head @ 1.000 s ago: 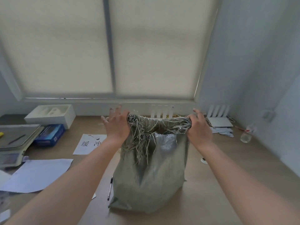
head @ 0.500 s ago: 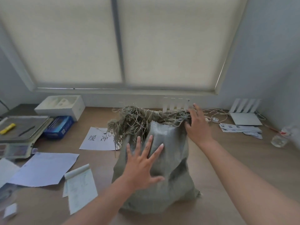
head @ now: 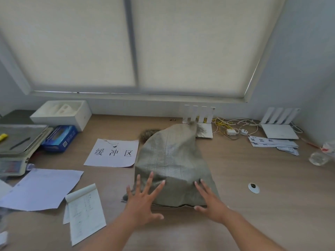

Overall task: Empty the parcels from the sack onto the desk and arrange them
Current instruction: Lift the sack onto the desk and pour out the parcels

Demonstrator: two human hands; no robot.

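Note:
A grey-green woven sack (head: 172,160) lies tipped over on the wooden desk (head: 253,178), its frayed mouth pointing away toward the window. It bulges with contents that stay hidden inside. My left hand (head: 143,200) spreads its straight fingers over the near left corner of the sack. My right hand (head: 210,200) lies flat with straight fingers on the near right corner. No parcel is visible outside the sack.
A printed sign sheet (head: 113,153) lies left of the sack, with loose papers (head: 41,187) and a notepad (head: 85,212) nearer me. A scale (head: 16,147), blue box (head: 60,137) and white box (head: 61,114) stand far left. Routers (head: 279,127), cables (head: 233,125) and a bottle (head: 320,156) sit at the back right.
The sack went from standing upright to lying on its side with the mouth away from me. Both hands left the mouth and now rest on its bottom end.

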